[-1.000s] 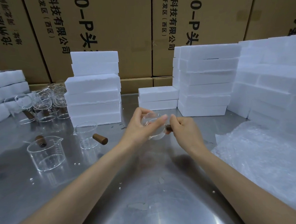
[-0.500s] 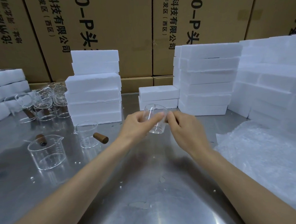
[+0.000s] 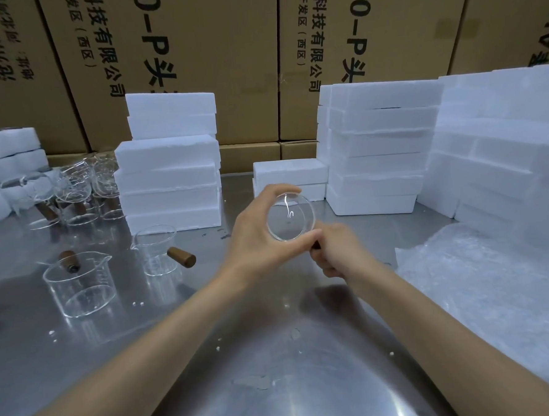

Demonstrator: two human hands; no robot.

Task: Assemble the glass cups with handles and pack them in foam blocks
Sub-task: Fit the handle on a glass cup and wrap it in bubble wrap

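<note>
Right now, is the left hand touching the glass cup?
Touching. The head view shows the left hand with its fingers curled around the glass cup, thumb under its rim.

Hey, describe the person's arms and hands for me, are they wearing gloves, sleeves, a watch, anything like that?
Nothing is worn that shows. The left hand and right hand are bare, with no gloves, and no rings are visible on the fingers. Both forearms are uncovered right down to the bottom edge of the picture: no sleeves, watch, bracelet or markings in view.
</note>
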